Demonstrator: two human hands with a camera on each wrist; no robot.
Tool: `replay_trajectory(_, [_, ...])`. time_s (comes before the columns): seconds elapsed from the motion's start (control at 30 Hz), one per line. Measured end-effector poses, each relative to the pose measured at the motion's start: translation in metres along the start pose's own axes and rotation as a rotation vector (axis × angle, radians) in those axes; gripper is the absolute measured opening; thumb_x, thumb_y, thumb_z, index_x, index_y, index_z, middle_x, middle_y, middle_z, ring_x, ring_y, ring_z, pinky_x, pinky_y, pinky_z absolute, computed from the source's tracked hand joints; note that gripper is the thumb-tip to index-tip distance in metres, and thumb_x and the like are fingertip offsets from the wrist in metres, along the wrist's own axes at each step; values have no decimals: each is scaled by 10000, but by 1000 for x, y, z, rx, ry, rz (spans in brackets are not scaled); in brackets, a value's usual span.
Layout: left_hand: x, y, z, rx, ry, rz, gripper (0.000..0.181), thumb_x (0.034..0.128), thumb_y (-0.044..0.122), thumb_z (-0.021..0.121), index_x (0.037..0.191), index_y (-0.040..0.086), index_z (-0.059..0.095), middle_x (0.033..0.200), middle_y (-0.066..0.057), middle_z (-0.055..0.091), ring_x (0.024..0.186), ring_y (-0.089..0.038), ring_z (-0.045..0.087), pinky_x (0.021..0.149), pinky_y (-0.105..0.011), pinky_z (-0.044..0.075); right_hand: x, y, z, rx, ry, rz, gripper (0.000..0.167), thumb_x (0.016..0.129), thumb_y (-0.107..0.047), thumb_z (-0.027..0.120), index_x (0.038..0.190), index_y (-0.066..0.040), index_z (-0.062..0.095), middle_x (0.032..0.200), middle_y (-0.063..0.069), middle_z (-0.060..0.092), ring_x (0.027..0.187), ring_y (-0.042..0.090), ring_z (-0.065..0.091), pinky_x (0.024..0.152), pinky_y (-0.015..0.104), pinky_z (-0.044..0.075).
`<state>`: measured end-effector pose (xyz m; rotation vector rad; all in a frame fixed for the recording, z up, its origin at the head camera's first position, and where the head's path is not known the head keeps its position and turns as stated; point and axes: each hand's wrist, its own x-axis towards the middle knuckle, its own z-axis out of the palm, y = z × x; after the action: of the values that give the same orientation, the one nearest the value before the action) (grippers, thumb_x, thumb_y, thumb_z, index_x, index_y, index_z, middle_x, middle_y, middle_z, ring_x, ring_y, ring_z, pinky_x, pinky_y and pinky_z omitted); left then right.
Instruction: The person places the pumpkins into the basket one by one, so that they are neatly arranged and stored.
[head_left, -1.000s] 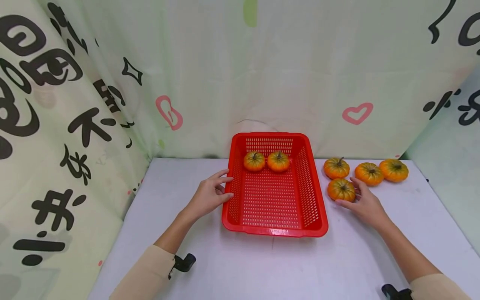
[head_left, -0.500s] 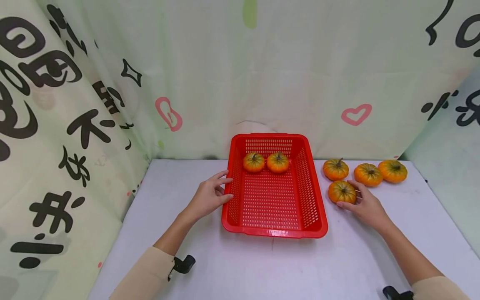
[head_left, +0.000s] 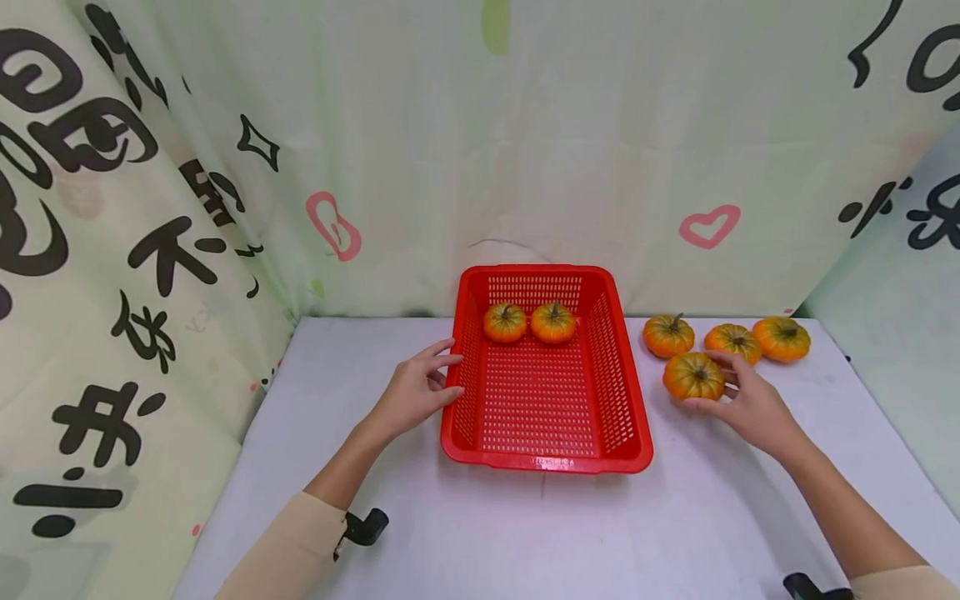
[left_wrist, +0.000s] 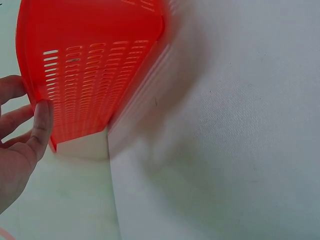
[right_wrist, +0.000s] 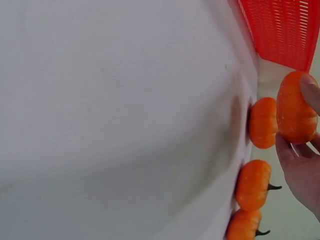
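Note:
A red plastic basket [head_left: 540, 400] with perforated walls stands on the table, two small orange pumpkins [head_left: 553, 322] inside at its far end. My left hand [head_left: 414, 388] holds its left rim; in the left wrist view the thumb [left_wrist: 43, 120] lies against the outer wall and the fingers are at the rim. To the right of the basket, my right hand [head_left: 752, 406] grips a small pumpkin [head_left: 693, 376] between thumb and fingers. The right wrist view shows this held pumpkin [right_wrist: 295, 107] raised off the tabletop.
Three more pumpkins rest at the back right: one near the basket [head_left: 668, 335], another behind my right hand [head_left: 732, 341], and one farther right [head_left: 782, 338]. A printed curtain [head_left: 570, 150] hangs behind the white table [head_left: 480, 533].
My right hand has lifted the pumpkin off the table and moved it slightly right and up. The left hand and the basket stay in place; the head view shifts a little.

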<state>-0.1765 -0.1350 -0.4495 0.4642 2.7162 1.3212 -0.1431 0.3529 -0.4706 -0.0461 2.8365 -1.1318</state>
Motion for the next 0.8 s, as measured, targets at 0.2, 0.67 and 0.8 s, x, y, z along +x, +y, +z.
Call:
replay_trajectory(0.2, [0, 0, 0, -11, -1, -6, 520, 887, 114, 811, 1379, 48, 659, 1585, -47, 496, 883, -160, 656, 772, -281, 626, 6, -20, -12, -17, 7, -36, 920, 906, -350, 802, 1554, 40, 279, 1533, 348, 356, 1316, 580, 433, 983, 619, 472])
replay_trajectory(0.67, [1, 1, -4, -3, -23, 34, 503, 887, 85, 802, 1365, 21, 661, 1585, -61, 494, 873, -149, 665, 759, -250, 610, 31, -69, -13, -30, -53, -181, 874, 856, -316, 856, 1511, 0, 370, 1500, 273, 453, 1322, 511, 481, 968, 602, 521])
replay_trajectory(0.8, [1, 0, -3, -1, -26, 29, 509, 887, 89, 804, 1370, 24, 658, 1587, -65, 491, 874, -149, 663, 761, -252, 612, 37, -84, -7, -14, -94, -185, 892, 845, -341, 861, 1512, -21, 363, 1504, 257, 453, 1346, 497, 468, 933, 586, 571])
